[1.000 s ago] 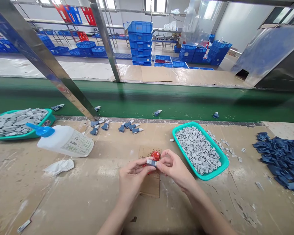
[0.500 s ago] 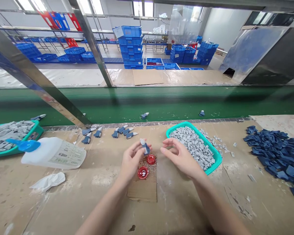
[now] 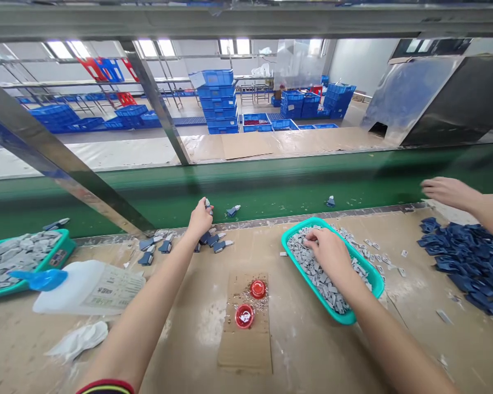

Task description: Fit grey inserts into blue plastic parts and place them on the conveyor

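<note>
Pinching a small plastic part (image 3: 207,204) in the left hand (image 3: 200,219) — right hand (image 3: 327,254) curled down into gray pieces (image 3: 302,257) in a teal tray (image 3: 377,284), grip unclear.

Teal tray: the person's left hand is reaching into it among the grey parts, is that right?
Not the left hand: the head view shows the right hand in the teal tray among the grey parts. The left hand is up by the green belt.

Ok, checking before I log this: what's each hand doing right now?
Left hand: closed, pinching a small blue-and-grey part.
Right hand: fingers down among the grey parts in the teal tray; can't tell if it's holding any.
</note>
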`<control>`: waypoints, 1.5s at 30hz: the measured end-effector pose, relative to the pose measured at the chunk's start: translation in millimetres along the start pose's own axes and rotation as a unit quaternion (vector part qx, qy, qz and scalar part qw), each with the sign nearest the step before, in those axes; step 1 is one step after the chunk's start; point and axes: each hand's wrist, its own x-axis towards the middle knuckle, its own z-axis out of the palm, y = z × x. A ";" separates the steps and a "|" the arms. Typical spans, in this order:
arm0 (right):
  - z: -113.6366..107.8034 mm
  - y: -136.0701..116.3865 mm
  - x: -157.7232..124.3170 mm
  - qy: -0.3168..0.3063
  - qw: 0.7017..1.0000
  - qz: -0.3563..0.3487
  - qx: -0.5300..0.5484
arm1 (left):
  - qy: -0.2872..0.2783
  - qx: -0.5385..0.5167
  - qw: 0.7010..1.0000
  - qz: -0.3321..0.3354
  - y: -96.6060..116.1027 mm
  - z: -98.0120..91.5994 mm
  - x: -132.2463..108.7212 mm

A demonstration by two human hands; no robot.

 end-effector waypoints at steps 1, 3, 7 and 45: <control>-0.9 1.8 -1.4 0.006 1.000 0.000 0.001 | -0.005 0.031 0.999 0.005 -3.7 -2.5 5.0; -3.1 5.0 -4.0 0.016 1.000 0.002 0.007 | -0.022 0.077 0.997 0.019 -8.1 -6.5 10.2; -7.9 5.8 -9.5 0.027 0.998 0.011 0.060 | -0.044 0.141 0.987 0.060 -6.9 -6.6 9.2; 42.0 -69.8 -85.7 -0.155 0.850 0.105 0.493 | 0.048 -0.430 0.874 -0.219 44.0 -48.2 -263.9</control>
